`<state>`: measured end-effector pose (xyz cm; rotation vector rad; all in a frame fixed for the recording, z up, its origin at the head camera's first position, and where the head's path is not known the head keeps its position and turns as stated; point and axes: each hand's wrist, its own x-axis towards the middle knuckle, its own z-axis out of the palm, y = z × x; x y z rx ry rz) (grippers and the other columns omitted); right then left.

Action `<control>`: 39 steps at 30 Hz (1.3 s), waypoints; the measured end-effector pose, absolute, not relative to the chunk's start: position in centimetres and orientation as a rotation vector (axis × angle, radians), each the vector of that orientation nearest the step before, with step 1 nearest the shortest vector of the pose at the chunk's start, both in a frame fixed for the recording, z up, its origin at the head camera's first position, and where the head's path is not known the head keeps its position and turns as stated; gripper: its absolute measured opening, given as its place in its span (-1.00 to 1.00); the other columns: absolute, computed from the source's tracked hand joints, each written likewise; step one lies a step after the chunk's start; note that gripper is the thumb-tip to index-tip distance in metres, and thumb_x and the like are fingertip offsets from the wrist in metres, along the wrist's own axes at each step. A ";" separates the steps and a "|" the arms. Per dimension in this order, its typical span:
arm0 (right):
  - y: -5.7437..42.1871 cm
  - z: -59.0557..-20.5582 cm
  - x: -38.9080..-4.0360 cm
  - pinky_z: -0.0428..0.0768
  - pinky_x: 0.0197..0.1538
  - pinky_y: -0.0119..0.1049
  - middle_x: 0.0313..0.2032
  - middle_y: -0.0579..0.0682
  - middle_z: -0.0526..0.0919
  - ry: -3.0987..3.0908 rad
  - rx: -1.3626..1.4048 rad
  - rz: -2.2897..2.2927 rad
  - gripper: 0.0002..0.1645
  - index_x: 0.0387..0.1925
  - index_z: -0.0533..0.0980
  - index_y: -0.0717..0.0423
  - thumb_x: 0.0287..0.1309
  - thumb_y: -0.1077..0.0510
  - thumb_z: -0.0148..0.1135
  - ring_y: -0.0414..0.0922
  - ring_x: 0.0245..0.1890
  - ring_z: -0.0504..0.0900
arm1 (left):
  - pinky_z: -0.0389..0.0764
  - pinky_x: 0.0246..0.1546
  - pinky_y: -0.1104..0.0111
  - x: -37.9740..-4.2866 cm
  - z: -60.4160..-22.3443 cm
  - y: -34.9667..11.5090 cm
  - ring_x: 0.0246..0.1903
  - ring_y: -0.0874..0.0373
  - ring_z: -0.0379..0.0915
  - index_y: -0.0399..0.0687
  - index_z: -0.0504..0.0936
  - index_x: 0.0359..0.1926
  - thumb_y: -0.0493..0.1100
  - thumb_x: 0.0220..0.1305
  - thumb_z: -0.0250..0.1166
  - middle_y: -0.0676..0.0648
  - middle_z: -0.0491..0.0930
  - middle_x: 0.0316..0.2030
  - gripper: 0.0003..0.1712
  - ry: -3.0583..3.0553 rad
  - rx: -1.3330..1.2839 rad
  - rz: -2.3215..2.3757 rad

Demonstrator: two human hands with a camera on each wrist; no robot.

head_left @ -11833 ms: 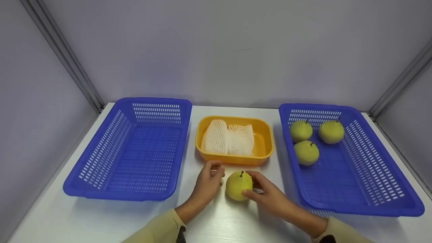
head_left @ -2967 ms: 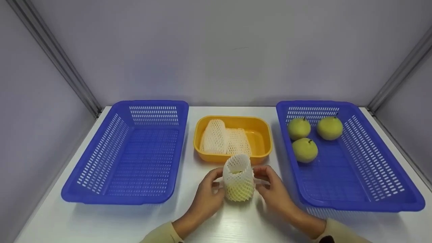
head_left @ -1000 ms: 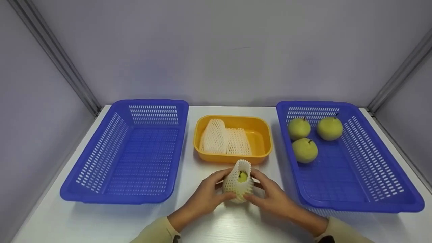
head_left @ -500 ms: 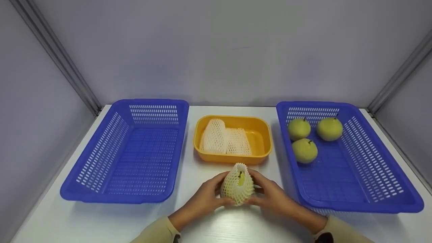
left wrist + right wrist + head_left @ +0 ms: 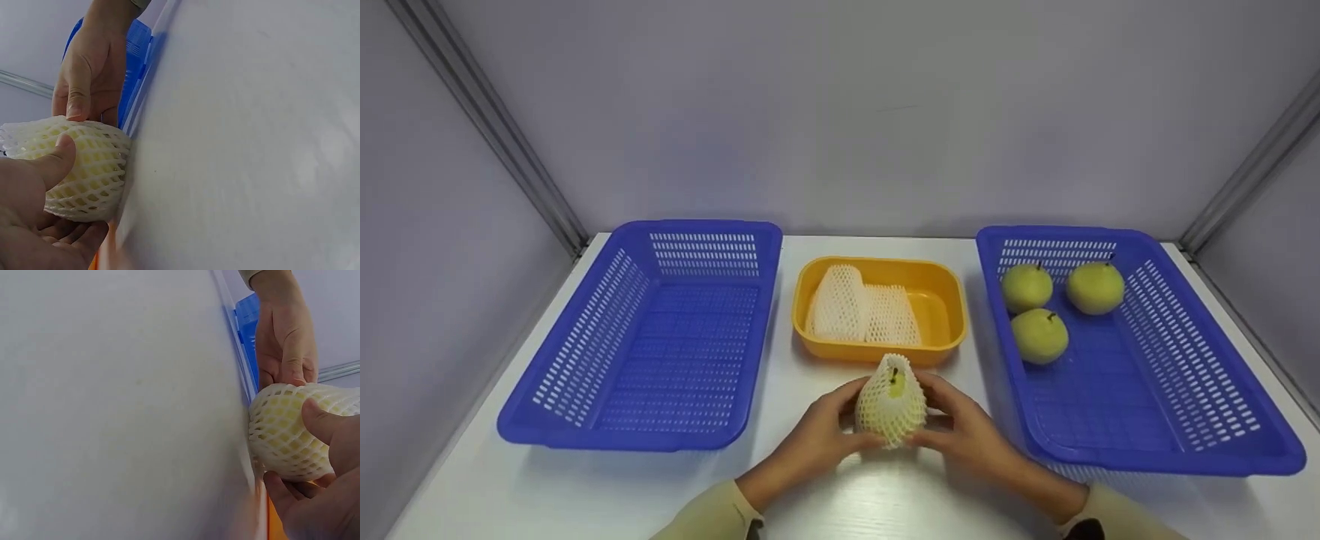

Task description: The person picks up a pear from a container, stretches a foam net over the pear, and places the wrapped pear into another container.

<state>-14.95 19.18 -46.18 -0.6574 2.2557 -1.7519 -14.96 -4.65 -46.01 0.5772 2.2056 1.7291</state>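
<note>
A yellow-green pear (image 5: 897, 384) sits upright inside a white foam net sleeve (image 5: 889, 420) at the table's front middle. The sleeve covers its sides, and the stem shows through the opening at the top. My left hand (image 5: 819, 435) grips the sleeved pear from the left, thumb in front and fingers behind. From the right, my right hand (image 5: 971, 435) holds it the same way. Both wrist views show the thumbs pressing on the foam net (image 5: 93, 169), whose lower end is close to the table. The fingertips behind the pear are partly hidden in the head view.
Behind the hands stands a yellow tub (image 5: 941, 315) holding white foam net sleeves (image 5: 840, 304). A blue basket (image 5: 757, 352) is on the left. The right blue basket (image 5: 1110, 405) holds three pears (image 5: 1039, 336). Grey walls enclose the table's back and sides.
Earlier the pear was bare in my right hand; now the net sleeve surrounds it. Over the last second both hands have pulled the sleeve down, and its top has drawn in around the stem.
</note>
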 end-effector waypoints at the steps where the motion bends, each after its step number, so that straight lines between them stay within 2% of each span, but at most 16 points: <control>1: 19.1 -46.1 -14.9 0.50 0.30 -0.08 0.38 0.35 0.36 2.252 -0.641 -1.770 -0.02 0.48 0.18 0.36 0.13 0.25 0.49 0.27 0.33 0.40 | 0.53 0.24 0.24 -15.0 -45.9 -4.7 0.23 -0.07 0.48 -0.29 0.30 0.46 -0.27 0.22 0.49 -0.24 0.50 0.27 -0.14 2.210 0.583 1.730; 6: 18.9 -45.3 -14.6 0.60 0.17 -0.27 0.30 0.44 0.41 2.161 -0.550 -1.885 -0.05 0.47 0.15 0.43 0.19 0.26 0.45 0.19 0.21 0.52 | 0.57 0.18 0.19 -14.9 -45.1 -4.6 0.16 -0.05 0.52 -0.28 0.28 0.47 -0.14 0.28 0.46 -0.22 0.51 0.23 -0.16 2.187 0.570 1.779; 10: 18.8 -44.6 -14.2 0.64 0.10 -0.29 0.24 0.44 0.47 2.090 -0.473 -1.950 -0.10 0.48 0.11 0.43 0.28 0.25 0.37 0.02 0.13 0.59 | 0.58 0.18 0.23 -14.6 -44.6 -4.2 0.16 -0.03 0.50 -0.29 0.27 0.47 -0.03 0.37 0.39 -0.22 0.50 0.21 -0.19 2.105 0.522 1.880; 14: 18.8 -44.0 -13.9 0.63 0.10 -0.27 0.26 0.38 0.49 2.037 -0.393 -1.998 -0.13 0.49 0.11 0.39 0.32 0.23 0.34 -0.05 0.13 0.59 | 0.56 0.20 0.23 -14.4 -44.4 -3.9 0.19 -0.01 0.47 -0.30 0.29 0.43 0.06 0.38 0.37 -0.21 0.47 0.21 -0.19 2.031 0.495 1.971; 21: 18.7 -43.8 -13.6 0.60 0.15 -0.22 0.25 0.30 0.52 1.996 -0.302 -2.020 -0.17 0.49 0.13 0.30 0.36 0.19 0.30 -0.03 0.14 0.60 | 0.53 0.25 0.17 -14.3 -44.4 -3.8 0.27 -0.02 0.43 -0.27 0.26 0.44 0.08 0.41 0.33 -0.22 0.45 0.29 -0.19 1.913 0.475 2.032; 29: 17.9 -43.7 -13.3 0.57 0.16 -0.27 0.24 0.24 0.52 2.043 -0.227 -2.040 -0.22 0.46 0.19 0.30 0.38 0.14 0.30 -0.04 0.16 0.55 | 0.55 0.22 0.19 -14.1 -44.4 -3.6 0.24 -0.02 0.46 -0.31 0.34 0.37 -0.02 0.40 0.35 -0.21 0.51 0.22 -0.30 1.989 0.401 2.055; 35: 17.3 -43.2 -12.9 0.51 0.21 -0.33 0.31 0.17 0.44 2.083 -0.195 -2.066 -0.28 0.46 0.23 0.28 0.39 0.19 0.26 -0.07 0.23 0.43 | 0.53 0.24 0.19 -14.0 -44.4 -3.5 0.24 -0.01 0.45 -0.29 0.40 0.32 0.05 0.40 0.35 -0.17 0.52 0.20 -0.32 2.037 0.371 2.067; 39: 17.3 -43.1 -12.8 0.50 0.22 -0.32 0.32 0.16 0.43 2.092 -0.172 -2.069 -0.29 0.46 0.24 0.26 0.38 0.20 0.26 -0.06 0.23 0.43 | 0.54 0.22 0.23 -14.0 -44.3 -3.4 0.22 0.02 0.46 -0.28 0.40 0.32 0.10 0.38 0.35 -0.15 0.53 0.18 -0.29 2.019 0.361 2.084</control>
